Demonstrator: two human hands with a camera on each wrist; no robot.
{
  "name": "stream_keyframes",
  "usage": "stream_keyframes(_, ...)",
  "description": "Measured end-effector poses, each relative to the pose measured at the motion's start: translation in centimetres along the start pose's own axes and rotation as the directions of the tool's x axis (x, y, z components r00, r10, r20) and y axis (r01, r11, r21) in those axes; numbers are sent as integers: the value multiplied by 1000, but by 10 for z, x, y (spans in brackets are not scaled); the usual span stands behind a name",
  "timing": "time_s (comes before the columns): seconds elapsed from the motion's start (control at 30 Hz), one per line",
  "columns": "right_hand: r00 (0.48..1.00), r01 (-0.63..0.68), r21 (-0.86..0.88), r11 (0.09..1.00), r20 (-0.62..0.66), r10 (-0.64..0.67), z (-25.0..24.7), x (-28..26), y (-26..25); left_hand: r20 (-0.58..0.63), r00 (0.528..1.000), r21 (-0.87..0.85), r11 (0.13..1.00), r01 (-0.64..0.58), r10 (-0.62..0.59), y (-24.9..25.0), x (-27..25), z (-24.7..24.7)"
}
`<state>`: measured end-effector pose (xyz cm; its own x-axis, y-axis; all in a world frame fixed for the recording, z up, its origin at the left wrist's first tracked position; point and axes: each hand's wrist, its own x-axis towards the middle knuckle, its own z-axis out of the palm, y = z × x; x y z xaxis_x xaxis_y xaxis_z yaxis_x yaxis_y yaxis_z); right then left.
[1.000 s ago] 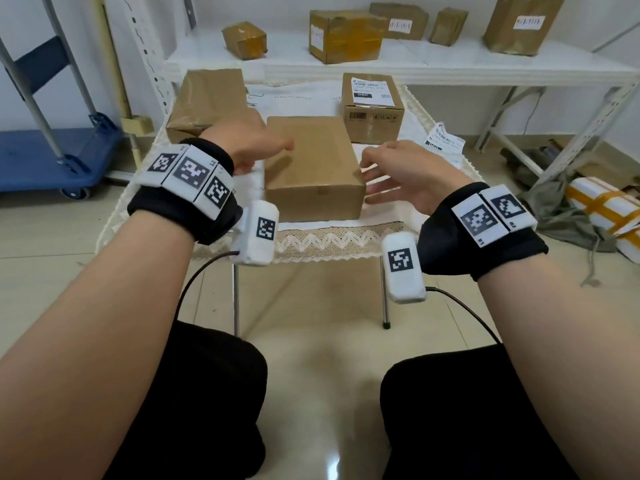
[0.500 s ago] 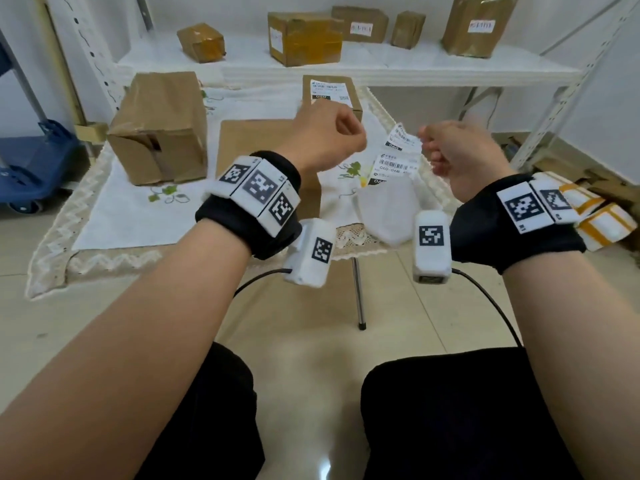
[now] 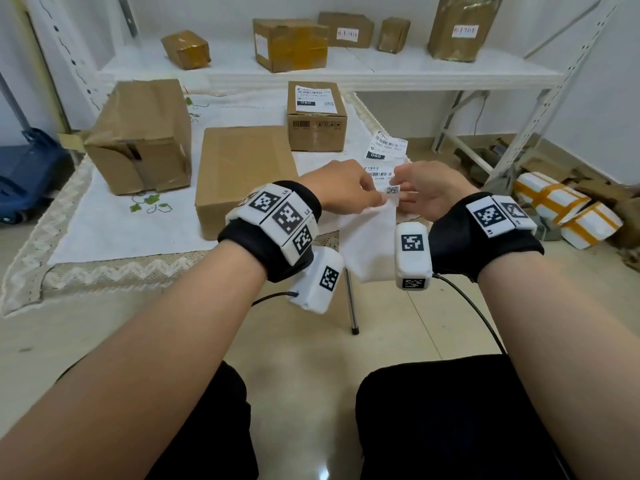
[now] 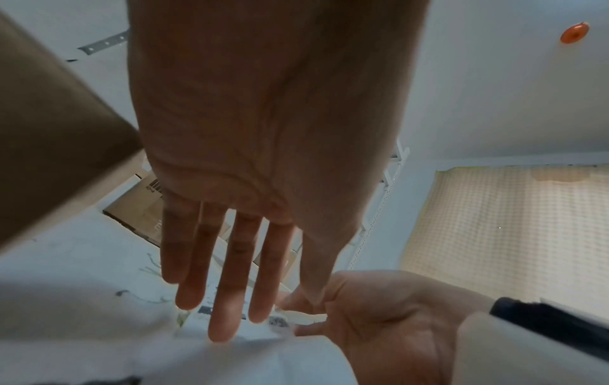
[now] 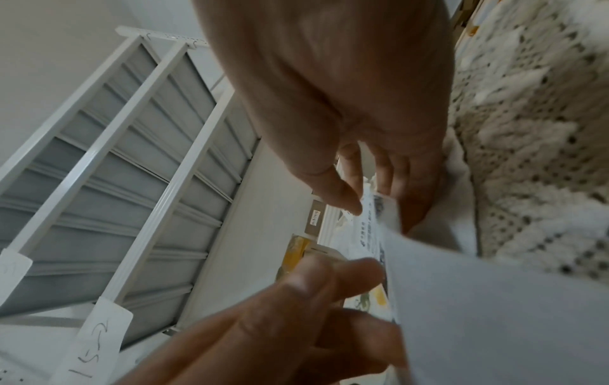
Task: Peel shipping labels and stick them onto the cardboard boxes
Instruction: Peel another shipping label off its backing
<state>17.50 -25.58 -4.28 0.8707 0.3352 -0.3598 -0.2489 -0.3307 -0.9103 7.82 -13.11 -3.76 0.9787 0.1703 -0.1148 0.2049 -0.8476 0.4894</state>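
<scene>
A strip of white shipping labels (image 3: pixel 381 174) is held in the air over the table's right front corner. My left hand (image 3: pixel 379 200) pinches its lower end from the left. My right hand (image 3: pixel 398 188) pinches it from the right, thumb against fingers (image 5: pixel 369 200). White backing paper (image 3: pixel 367 237) hangs down below both hands. In the left wrist view my left hand (image 4: pixel 286 310) has long straight fingers under the paper and its thumb meets the right hand. A plain cardboard box (image 3: pixel 242 174) lies just left of the hands. Behind it stands a small box (image 3: pixel 317 116) with a label on top.
A large dented box (image 3: pixel 142 136) stands at the table's left on the white embroidered cloth (image 3: pixel 114 230). A white shelf (image 3: pixel 381 74) behind carries several taped boxes. Wrapped white parcels (image 3: pixel 561 209) lie on the floor at the right, a blue cart (image 3: pixel 24 168) at the left.
My hands left the sides of the plain box and took up the label strip at the right. They have since come together and lower, both pinching the strip.
</scene>
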Motion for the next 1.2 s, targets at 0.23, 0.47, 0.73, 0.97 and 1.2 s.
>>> stream_keyframes(0.23, 999, 24, 51, 998, -47, -22, -1, 8, 1, -35, 999, -27, 999, -26, 26, -6, -3, 0)
stream_keyframes(0.47, 996, 23, -34, 999, 83, -21, -4, 4, 0, -282, 958, -53, 996, -65, 48, -8, -4, 1)
stream_keyframes(0.73, 961, 121, -153, 981, 267, -77, -1, -2, -3, -355, 932, -24, 996, -92, 77, -7, 0, 2)
stream_keyframes(0.97, 931, 219, -225, 949, 338, -134, 4, -1, 3, -466, 885, -102, 994, -38, -14, -12, 5, 2)
stream_keyframes(1.2, 915, 250, -228, 941, 373, -153, 6, -6, 1, -471, 876, -221, 975, -7, -100, -18, 7, -2)
